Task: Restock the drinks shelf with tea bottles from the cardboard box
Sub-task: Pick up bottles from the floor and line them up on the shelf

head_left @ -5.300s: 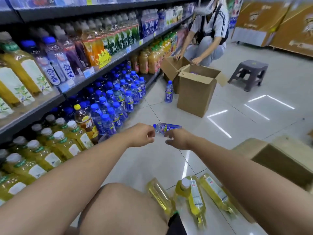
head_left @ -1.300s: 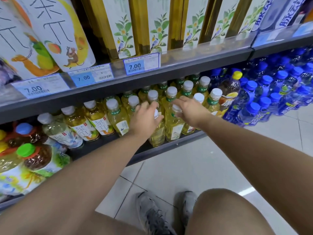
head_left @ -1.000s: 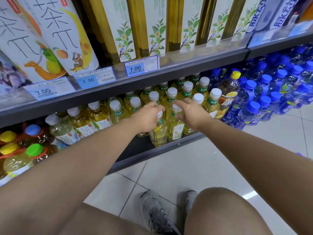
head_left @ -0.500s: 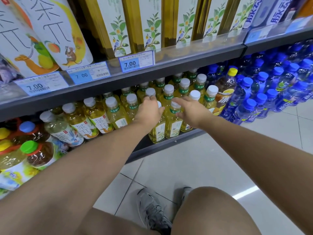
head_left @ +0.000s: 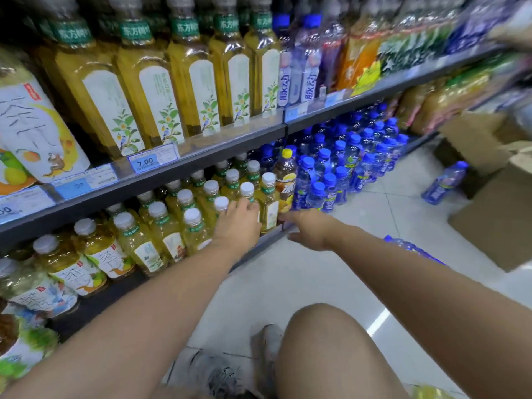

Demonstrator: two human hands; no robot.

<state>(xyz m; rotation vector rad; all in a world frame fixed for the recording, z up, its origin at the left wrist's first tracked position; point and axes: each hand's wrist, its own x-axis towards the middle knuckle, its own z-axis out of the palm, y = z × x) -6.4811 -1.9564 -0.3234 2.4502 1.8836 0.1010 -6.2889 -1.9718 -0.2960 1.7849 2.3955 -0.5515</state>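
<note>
Yellow tea bottles (head_left: 167, 234) with white caps stand in rows on the bottom shelf (head_left: 267, 240). My left hand (head_left: 239, 223) reaches in over the front row, and its fingers rest against the front tea bottle (head_left: 269, 203) at the right end of the rows. My right hand (head_left: 308, 228) hovers just off the shelf's front edge with its fingers stretched toward that bottle and holds nothing. A cardboard box (head_left: 495, 217) stands on the floor at the right. One more yellow bottle (head_left: 431, 394) shows at the bottom right corner.
Blue-capped bottles (head_left: 339, 165) fill the shelf right of the tea, with a brown yellow-capped bottle (head_left: 286, 180) between. One blue bottle (head_left: 444, 182) stands on the floor by the box. Another blue bottle (head_left: 408, 246) lies behind my right forearm. Tall tea bottles (head_left: 161, 90) line the upper shelf.
My right hand has come off the bottle caps and dropped to the shelf's front edge. My left hand has slid right along the front row. My view has swung right.
</note>
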